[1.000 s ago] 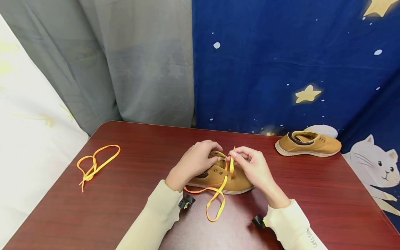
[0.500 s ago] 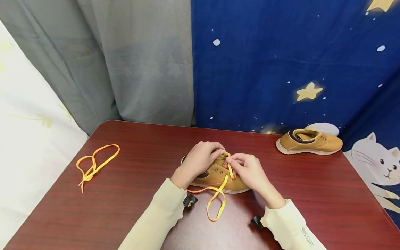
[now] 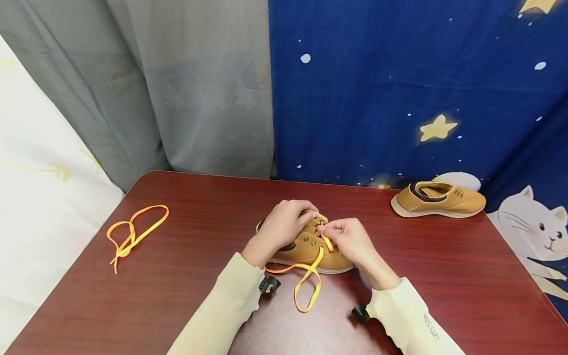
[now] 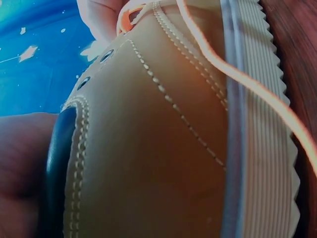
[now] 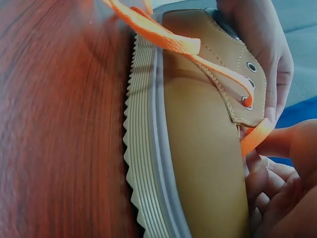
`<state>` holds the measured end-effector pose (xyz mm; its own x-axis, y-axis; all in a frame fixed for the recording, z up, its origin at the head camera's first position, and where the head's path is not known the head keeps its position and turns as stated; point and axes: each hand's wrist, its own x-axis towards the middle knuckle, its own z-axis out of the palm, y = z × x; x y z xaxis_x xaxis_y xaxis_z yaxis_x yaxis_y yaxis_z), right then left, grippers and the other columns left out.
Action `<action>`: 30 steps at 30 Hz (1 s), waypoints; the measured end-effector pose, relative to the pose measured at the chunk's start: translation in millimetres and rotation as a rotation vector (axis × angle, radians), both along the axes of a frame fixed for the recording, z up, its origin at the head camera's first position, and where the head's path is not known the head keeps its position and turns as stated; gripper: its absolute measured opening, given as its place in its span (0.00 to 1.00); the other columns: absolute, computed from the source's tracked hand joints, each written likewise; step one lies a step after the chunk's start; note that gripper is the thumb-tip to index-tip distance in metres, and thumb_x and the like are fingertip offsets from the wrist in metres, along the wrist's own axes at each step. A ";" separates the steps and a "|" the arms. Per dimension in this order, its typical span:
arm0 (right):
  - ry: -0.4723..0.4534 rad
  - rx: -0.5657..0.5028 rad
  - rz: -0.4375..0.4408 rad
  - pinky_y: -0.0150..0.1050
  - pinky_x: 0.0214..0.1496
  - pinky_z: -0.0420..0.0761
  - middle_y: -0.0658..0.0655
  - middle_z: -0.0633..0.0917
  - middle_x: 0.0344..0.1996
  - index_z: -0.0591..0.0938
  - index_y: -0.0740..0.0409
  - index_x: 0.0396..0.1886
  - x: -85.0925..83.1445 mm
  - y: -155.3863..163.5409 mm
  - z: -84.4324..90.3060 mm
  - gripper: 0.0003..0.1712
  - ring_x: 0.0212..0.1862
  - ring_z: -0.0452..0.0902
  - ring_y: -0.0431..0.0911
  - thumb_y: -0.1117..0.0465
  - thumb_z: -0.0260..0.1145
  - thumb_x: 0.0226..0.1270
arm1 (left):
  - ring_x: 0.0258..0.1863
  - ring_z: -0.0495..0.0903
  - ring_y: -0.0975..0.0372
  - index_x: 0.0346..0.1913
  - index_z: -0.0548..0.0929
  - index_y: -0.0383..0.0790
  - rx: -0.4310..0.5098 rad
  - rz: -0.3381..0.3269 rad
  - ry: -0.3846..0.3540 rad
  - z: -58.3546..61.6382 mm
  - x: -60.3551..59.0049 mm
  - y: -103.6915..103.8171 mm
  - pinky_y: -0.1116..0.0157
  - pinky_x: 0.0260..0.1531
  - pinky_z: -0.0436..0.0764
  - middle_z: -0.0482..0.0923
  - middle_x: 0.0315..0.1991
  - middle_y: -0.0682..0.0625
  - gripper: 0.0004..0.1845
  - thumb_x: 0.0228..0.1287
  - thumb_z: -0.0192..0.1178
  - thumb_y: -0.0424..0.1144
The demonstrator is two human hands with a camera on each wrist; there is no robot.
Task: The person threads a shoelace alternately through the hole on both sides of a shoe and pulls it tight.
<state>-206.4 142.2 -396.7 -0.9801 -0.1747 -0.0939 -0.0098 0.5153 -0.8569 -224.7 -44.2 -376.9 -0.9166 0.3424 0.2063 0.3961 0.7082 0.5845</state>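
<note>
A tan shoe (image 3: pixel 299 253) stands on the table between both hands, its toe toward the right. My left hand (image 3: pixel 281 227) reaches over its opening and holds the far eyelet flap, fingers partly hidden behind it. With thumb and fingers my right hand (image 3: pixel 355 241) pinches an orange-yellow shoelace (image 5: pixel 257 136) at the far flap's eyelets. The lace's other length (image 3: pixel 314 296) comes out of a near-side eyelet and loops on the table in front. Two bare eyelets (image 4: pixel 105 56) show on the near flap in the left wrist view. The lace tip is too small to make out.
A second tan shoe (image 3: pixel 437 201), with no lace visible, stands at the table's back right. Another orange-yellow shoelace (image 3: pixel 133 236) lies looped on the left of the dark red table (image 3: pixel 199 207). Grey and blue curtains hang behind the back edge.
My right hand has moved slightly down and left, bringing the lace from upright above the shoe to the far flap's eyelets. My left hand stays on the shoe, its thumb now against the far flap.
</note>
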 end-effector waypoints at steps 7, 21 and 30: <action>-0.028 -0.038 -0.018 0.32 0.16 0.68 0.44 0.76 0.11 0.90 0.62 0.31 -2.5 0.4 -0.3 0.14 0.14 0.66 0.38 0.57 0.68 0.69 | 0.28 0.77 0.62 0.34 0.90 0.49 0.034 0.072 -0.090 3.4 -2.0 1.7 0.65 0.29 0.72 0.85 0.28 0.54 0.23 0.78 0.49 0.54; 0.013 -0.068 -0.029 0.31 0.15 0.60 0.41 0.68 0.07 0.86 0.63 0.23 0.5 -2.5 -5.5 0.16 0.10 0.59 0.36 0.57 0.70 0.66 | 0.25 0.71 0.66 0.33 0.94 0.46 -0.051 -0.056 -0.401 16.1 -27.1 6.1 0.71 0.24 0.67 0.89 0.27 0.53 0.09 0.64 0.68 0.46; -0.012 -0.066 -0.045 0.31 0.16 0.64 0.42 0.69 0.08 0.86 0.63 0.23 0.5 1.0 -4.3 0.16 0.11 0.61 0.36 0.56 0.71 0.66 | 0.28 0.73 0.66 0.29 0.93 0.46 0.009 -0.035 -0.335 11.9 -26.4 12.6 0.72 0.27 0.69 0.90 0.29 0.55 0.07 0.62 0.71 0.42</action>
